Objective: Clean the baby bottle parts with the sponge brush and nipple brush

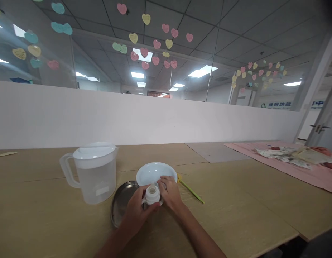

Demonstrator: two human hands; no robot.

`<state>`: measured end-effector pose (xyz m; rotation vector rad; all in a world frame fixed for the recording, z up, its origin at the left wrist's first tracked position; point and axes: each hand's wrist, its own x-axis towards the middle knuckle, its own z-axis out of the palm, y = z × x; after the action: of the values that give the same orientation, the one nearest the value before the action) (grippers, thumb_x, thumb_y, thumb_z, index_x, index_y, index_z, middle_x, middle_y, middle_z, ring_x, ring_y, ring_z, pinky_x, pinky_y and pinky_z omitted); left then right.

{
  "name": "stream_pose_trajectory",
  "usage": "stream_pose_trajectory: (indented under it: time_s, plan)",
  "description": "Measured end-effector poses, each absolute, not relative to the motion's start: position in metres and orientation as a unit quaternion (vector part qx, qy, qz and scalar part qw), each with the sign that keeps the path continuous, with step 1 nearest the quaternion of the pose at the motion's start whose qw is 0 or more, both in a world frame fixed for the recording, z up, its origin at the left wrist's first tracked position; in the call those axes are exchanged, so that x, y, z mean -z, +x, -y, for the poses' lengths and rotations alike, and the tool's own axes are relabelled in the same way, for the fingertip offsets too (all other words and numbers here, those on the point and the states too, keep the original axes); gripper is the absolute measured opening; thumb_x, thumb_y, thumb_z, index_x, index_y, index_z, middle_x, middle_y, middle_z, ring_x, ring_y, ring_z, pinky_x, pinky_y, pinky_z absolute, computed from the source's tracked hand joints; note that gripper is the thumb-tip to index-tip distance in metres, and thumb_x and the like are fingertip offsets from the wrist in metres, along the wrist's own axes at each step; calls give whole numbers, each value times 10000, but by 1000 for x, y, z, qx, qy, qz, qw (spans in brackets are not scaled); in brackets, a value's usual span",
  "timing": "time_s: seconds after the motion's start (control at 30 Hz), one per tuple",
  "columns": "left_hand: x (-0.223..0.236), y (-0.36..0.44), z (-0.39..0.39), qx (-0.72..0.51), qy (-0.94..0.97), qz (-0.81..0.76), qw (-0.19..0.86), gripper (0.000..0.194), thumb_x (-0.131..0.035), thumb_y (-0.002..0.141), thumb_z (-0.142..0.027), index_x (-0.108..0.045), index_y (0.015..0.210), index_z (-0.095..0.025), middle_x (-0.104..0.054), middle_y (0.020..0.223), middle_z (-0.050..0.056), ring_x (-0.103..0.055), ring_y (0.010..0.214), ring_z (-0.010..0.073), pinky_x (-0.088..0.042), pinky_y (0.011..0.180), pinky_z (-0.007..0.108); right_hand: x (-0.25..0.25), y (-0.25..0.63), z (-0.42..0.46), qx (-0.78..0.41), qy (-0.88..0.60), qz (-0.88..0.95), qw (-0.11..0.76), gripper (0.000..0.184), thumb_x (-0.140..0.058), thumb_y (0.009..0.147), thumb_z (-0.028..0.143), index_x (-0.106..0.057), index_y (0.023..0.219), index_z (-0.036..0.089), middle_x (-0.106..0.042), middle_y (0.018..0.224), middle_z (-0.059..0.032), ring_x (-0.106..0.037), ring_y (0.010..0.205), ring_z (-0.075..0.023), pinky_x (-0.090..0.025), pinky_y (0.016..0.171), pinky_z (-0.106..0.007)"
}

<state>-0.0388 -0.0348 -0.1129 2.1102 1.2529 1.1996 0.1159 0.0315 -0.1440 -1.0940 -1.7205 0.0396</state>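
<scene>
A white baby bottle (152, 196) with a translucent teat and side handles is in front of me, its top tilted toward my view. My left hand (137, 208) is closed round its left side, thumb across the front. My right hand (169, 191) is at the bottle's upper right, its fingers curled together beside the teat. Something small and clear seems to show at those fingertips, too faint to name. Just behind the hands is a white bowl (152, 169). A round steel tray (121, 204) lies to the left, partly hidden by my left hand.
A lidded translucent pitcher (94, 175) with liquid stands left of the tray. A yellow-green stick-like brush (192, 192) lies right of the bowl. A pink cloth (289, 165) with bags on it covers the far right. A low white wall (155, 120) borders the wooden table (235, 208).
</scene>
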Motion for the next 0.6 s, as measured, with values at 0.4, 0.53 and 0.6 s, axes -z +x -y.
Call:
stream_pose_trajectory:
  time_s: [0.4,0.53,0.6]
  plan:
    - [110,-39,32,-432,756,-447,204,548,-566,656,-251,-445,1189,-219,-637,1037,39,-591,920,212,-459,791,302,118,100,8,-78,-341,763,543,278,-574,708,407,-522,847,172,-533,795,-34,-486,743,-169,-405,667,-297]
    - [106,-42,31,-420,762,-446,209,546,-602,639,-274,-467,1164,-209,-634,1045,40,-591,927,209,-453,813,292,117,101,8,-161,-315,749,560,230,-592,704,340,-552,855,171,-571,822,-35,-521,771,-165,-429,712,-294]
    - [104,-44,31,-414,764,-448,212,533,-614,646,-320,-480,1151,-212,-641,1020,39,-592,919,214,-456,808,301,115,106,5,-236,-281,757,541,237,-575,725,330,-577,907,178,-600,888,-41,-542,839,-176,-433,771,-304]
